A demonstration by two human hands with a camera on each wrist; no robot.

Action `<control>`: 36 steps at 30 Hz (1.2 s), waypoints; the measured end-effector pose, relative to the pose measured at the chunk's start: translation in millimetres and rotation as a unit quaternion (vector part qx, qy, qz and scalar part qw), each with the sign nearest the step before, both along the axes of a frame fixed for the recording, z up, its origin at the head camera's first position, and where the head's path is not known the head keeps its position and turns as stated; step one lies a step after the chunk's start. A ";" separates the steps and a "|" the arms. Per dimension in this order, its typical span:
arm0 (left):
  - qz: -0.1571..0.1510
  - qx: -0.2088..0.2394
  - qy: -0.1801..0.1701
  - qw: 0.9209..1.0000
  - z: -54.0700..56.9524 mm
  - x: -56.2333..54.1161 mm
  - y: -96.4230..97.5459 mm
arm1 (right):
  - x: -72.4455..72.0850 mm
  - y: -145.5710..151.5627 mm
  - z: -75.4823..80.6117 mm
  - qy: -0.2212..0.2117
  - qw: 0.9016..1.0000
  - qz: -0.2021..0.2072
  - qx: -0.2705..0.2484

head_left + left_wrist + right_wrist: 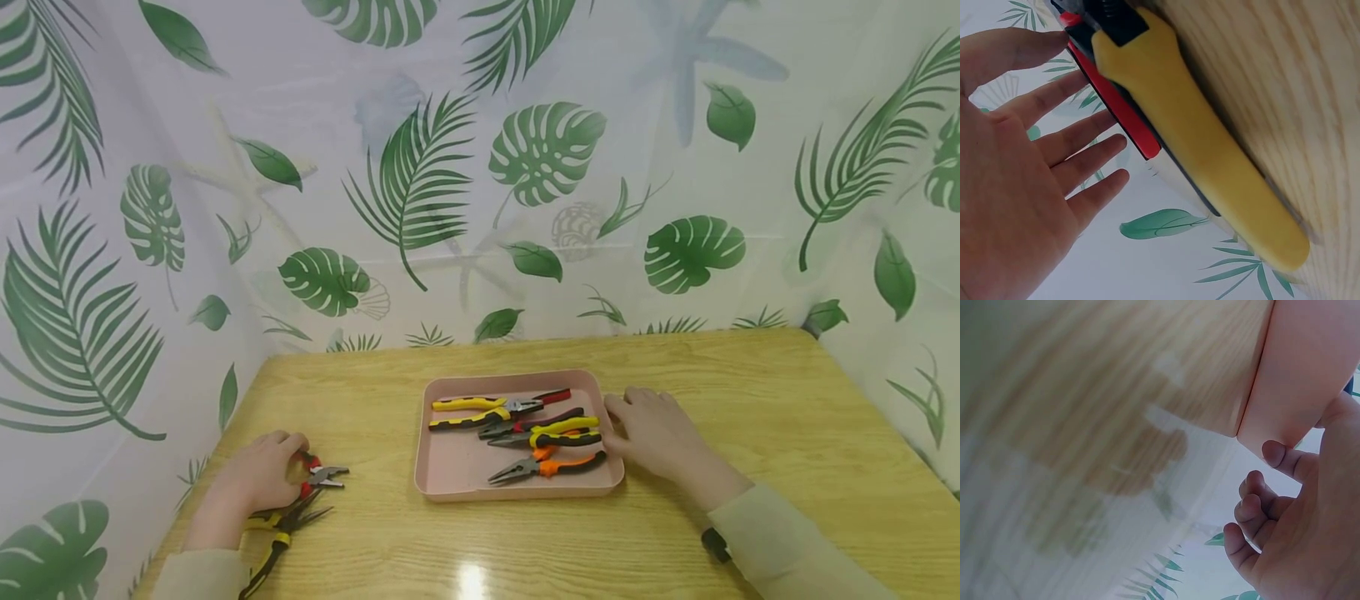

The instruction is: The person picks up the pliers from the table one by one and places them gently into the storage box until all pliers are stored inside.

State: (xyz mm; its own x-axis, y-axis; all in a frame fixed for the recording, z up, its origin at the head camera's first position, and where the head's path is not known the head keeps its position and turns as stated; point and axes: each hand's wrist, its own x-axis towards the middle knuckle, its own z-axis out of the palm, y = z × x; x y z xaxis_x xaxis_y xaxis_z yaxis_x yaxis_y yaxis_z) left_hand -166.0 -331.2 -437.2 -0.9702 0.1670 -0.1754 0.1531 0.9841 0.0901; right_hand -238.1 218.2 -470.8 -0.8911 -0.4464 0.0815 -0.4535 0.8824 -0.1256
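My left hand [258,471] is at the left of the table, beside small red-handled pliers [324,476]. In the left wrist view its fingers are fairly straight and spread behind the red handle [1139,134], with the thumb tip close to it. Yellow-and-black long-nose pliers [280,537] lie just below that hand; their yellow handle [1200,150] fills the middle of the left wrist view. My right hand [656,433] holds the right side of the pink tray [457,483], thumb at the rim and index finger by the corner. Its other fingers curl loosely outside the tray.
Several pliers lie in the tray: yellow-and-black combination pliers [480,408], orange-handled long-nose pliers [551,468] and yellow-handled pliers [566,433] among them. The wooden table [375,550] meets a leaf-patterned cloth [480,208] at the back and sides.
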 end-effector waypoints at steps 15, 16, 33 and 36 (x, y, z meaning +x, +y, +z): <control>-0.003 0.005 -0.007 1.000 -1.8 0.9 1.2 | 0.0 0.6 0.2 0.000 1.000 0.007 0.002; -0.003 0.006 -0.008 1.000 -2.1 0.8 0.9 | 0.1 0.6 0.1 0.000 1.000 0.007 0.002; -0.016 0.016 0.002 1.000 -0.1 -1.7 -2.1 | 0.5 1.0 -1.7 0.016 1.000 0.007 -0.003; -0.012 0.016 0.002 1.000 -1.2 -1.2 -2.3 | 0.5 1.2 -1.3 0.017 1.000 0.005 -0.004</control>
State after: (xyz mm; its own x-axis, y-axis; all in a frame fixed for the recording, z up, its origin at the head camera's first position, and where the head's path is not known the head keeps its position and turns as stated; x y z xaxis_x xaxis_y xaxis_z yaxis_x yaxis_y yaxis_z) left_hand -167.2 -333.6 -438.4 -0.9667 0.1953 -0.1654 0.1766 0.9768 0.1211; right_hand -237.6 219.5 -472.0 -0.8830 -0.4553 0.1144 -0.4670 0.8766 -0.1164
